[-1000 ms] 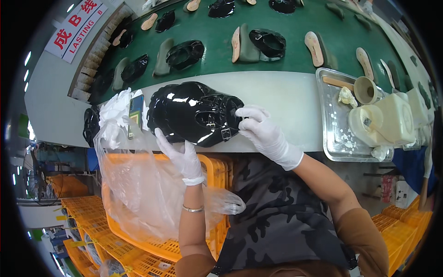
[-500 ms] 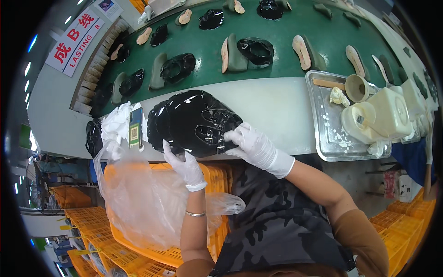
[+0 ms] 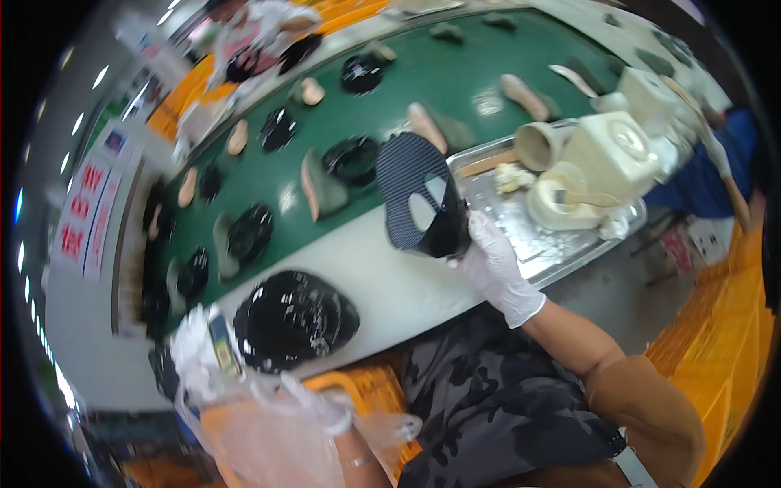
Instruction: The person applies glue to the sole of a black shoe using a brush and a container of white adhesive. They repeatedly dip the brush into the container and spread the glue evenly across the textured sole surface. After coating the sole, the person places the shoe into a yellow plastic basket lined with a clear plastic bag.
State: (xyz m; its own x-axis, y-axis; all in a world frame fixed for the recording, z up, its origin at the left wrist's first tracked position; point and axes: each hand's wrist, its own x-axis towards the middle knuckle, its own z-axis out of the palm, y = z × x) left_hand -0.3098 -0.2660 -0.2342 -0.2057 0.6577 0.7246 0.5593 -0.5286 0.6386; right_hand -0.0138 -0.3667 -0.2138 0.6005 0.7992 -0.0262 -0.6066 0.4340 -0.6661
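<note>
My right hand, in a white glove, grips a shiny black shoe upper by its near edge. The upper is raised over the white ledge beside the metal tray, showing a dark textured lining and cut-out openings. My left hand, also gloved and blurred, holds nothing, its fingers stretched out. It is just below a pile of glossy black uppers on the ledge, over the clear plastic bag.
The metal tray carries a white container, a cup and a crumpled cloth. On the green belt lie several shoe lasts, insoles and black uppers. Orange crates stand nearby. Across the belt is another person.
My right hand has lifted one black upper off the pile and carried it right and away from me, toward the tray. The view has turned, and a person across the belt shows now.
</note>
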